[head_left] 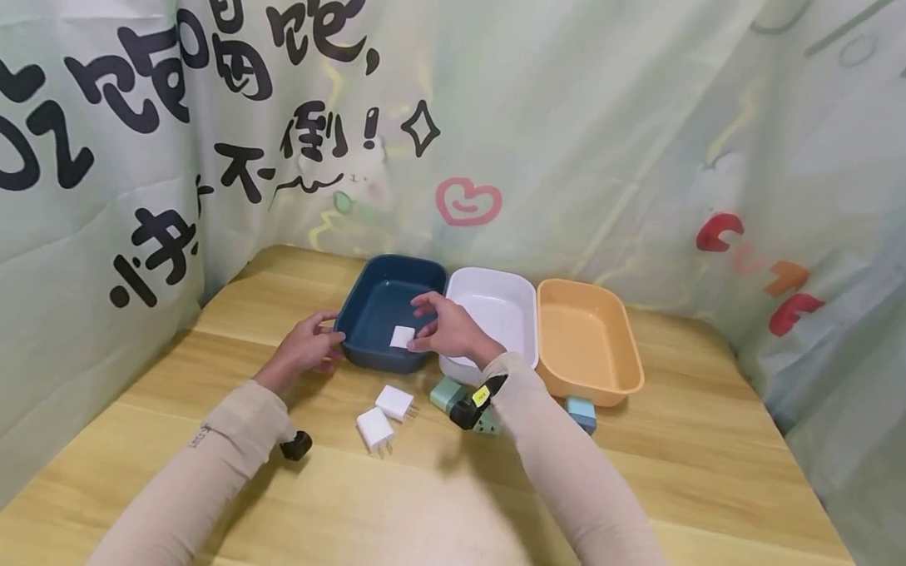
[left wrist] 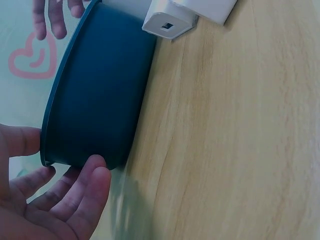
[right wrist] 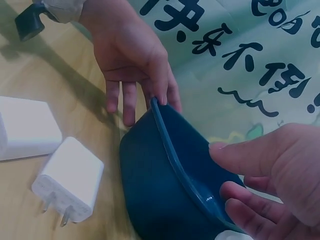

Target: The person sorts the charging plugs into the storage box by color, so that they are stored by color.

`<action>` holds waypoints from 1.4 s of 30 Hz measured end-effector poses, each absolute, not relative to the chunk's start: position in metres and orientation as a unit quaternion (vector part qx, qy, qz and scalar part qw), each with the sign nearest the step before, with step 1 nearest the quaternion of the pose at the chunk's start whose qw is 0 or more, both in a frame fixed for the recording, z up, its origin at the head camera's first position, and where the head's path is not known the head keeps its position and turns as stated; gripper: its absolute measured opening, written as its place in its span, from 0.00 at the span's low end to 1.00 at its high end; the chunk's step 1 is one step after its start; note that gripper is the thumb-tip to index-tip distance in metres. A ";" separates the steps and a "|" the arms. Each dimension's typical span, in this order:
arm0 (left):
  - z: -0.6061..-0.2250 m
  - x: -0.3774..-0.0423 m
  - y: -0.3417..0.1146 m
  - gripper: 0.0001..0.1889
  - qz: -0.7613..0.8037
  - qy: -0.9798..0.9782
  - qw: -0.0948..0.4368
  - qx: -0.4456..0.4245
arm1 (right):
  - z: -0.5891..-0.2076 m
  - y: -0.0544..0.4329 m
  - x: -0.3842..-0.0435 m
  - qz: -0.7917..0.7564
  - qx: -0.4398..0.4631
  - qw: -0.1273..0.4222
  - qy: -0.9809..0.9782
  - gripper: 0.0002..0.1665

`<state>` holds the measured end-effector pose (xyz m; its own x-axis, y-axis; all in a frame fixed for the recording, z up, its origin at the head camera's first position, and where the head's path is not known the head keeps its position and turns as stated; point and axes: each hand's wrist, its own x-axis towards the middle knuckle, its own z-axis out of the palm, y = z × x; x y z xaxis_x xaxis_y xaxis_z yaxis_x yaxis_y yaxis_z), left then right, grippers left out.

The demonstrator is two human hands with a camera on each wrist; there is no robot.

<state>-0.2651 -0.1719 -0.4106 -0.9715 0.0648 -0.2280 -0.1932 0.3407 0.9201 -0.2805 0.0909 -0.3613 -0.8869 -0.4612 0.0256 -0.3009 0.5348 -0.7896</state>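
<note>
My left hand (head_left: 307,349) grips the near left corner of a dark blue plastic bin (head_left: 381,301), its thumb at the rim and its other fingers along the outer wall. Over the right part of that bin hovers my right hand (head_left: 451,329), thumb and fingers apart with nothing between them. A white charger plug (head_left: 402,337) lies inside the bin, close by the right thumb. On the table in front are two more white charger plugs, one (head_left: 395,402) just behind the other (head_left: 375,428), prongs showing.
A white bin (head_left: 527,319) and an orange bin (head_left: 630,364) stand in a row right of the blue one. Green chargers (head_left: 447,393) lie partly behind my right wrist; a blue charger (head_left: 581,415) sits before the orange bin. A printed curtain (head_left: 592,155) closes off the table's back.
</note>
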 end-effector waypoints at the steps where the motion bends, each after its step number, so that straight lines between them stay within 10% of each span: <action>1: -0.411 -0.266 -0.172 0.29 0.573 0.811 0.112 -0.037 | -0.361 0.092 -0.279 -0.430 -0.220 0.092 0.871 0.41; 42: -0.407 -0.267 -0.172 0.29 0.570 0.812 0.123 -0.031 | -0.400 0.105 -0.228 -0.423 -0.316 0.153 0.835 0.34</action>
